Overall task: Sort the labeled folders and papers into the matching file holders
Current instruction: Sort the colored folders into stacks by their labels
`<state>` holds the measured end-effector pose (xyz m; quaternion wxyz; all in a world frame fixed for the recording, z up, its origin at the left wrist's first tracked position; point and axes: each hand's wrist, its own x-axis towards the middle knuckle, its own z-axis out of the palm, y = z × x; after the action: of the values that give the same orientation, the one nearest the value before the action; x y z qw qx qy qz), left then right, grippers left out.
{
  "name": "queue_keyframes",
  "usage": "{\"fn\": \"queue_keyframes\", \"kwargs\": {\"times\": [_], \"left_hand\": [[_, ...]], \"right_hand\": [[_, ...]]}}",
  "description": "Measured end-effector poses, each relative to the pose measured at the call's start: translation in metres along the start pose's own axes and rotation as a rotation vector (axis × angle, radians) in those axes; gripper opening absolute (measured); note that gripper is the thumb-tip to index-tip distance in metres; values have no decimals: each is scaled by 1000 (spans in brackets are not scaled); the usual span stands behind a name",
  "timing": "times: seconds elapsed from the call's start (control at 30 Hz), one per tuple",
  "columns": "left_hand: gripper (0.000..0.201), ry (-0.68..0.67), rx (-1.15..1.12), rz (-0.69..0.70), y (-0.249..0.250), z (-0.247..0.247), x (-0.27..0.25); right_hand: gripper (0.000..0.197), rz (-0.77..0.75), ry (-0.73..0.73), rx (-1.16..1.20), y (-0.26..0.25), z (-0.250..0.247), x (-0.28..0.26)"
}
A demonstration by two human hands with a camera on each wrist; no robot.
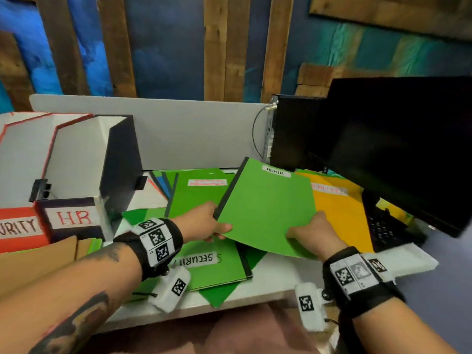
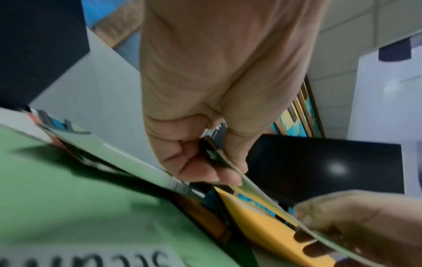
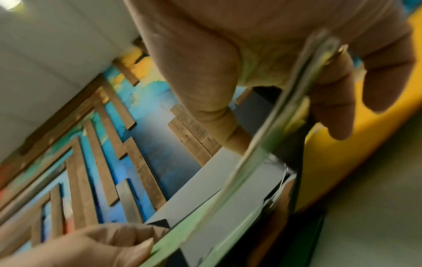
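L forearm, tattooed, fills the near-left of the head view, w/ a black strap and marker tags at the wrist. Left hand pinches the near-left corner of the ADMIN folder, thumb on top, fingers curled under, right at its black spine. Right hand grips the folder's near edge, thumb on top and fingers underneath, as the left wrist view shows. Folder is green, raised and tilted above the pile, label at the far end.

Under it on the white desk: SECURITY folder, green, label upside down to the viewer; another green folder w/ a red-lettered label too blurred to read; yellow folder to the right, partly under the keyboard. Loose green sheets poke out around the pile.

Far left: HR holder and, beside it, a red holder whose label shows only "URITY". Both stand upright against the grey partition. Dark monitor stands at right.
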<state>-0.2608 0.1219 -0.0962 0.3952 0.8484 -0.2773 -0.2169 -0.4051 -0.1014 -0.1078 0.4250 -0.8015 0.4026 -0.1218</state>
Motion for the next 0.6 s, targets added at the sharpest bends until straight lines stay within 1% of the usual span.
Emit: {"fn": "queue_keyframes", "kwargs": {"times": [0.1,0.17,0.2,0.3,0.33,0.37,0.4,0.47,0.5,0.53,0.6], "left_hand": [[47,-76,-21,-31,13,33,19],[42,-125,-18,-36,21,53,32],[42,-130,-19,-19,25,61,39],[45,-103,-17,13,36,80,56],[44,-93,-10,9,39,84,61],[41,-93,-4,0,41,86,65],[36,-92,28,-1,42,87,70],[25,-105,225,27,46,84,68],[26,-111,340,51,46,81,66],[30,-110,431,66,43,78,66],[42,-116,559,54,38,71,63]], "right_hand": [[99,83,69,-426,5,-8,-1],[107,70,44,-593,5,-5,-2],[110,24,-11,-633,4,-2,-3],[132,-112,-326,-696,6,13,-4],[137,-130,-377,-722,8,18,-4],[138,-141,-370,-751,11,22,-2],[132,-150,-329,-770,15,24,2],[106,-172,-229,-764,25,25,14],[94,-179,-193,-757,30,23,21],[86,-179,-171,-757,36,20,28],[80,-173,-143,-754,45,15,40]]}}
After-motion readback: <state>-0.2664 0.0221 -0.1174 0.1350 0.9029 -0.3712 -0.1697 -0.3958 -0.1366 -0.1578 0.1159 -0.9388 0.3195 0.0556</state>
